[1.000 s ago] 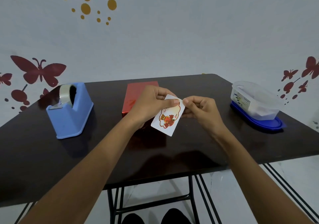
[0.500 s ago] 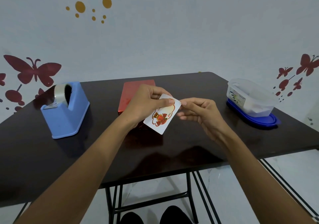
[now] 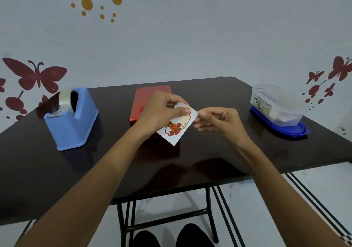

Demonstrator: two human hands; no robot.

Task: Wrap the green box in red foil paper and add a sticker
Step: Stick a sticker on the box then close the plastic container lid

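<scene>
Left hand [image 3: 162, 111] is pinching the sticker sheet [image 3: 177, 127] in its grip over the middle of the worktop [image 3: 209, 151], and right hand [image 3: 219, 122] is nipping its upper corner. Wrapping is looking finished: the red-foiled box [image 3: 146, 98] is lying just behind, toward the far edge. Peeling and sticking are remaining, with room showing along the near edge.

Pale wall [image 3: 190, 37], red butterfly decals [image 3: 36, 75]; dark glossy black-legged table [image 3: 209, 151]; white marble floor [image 3: 257, 199].
</scene>
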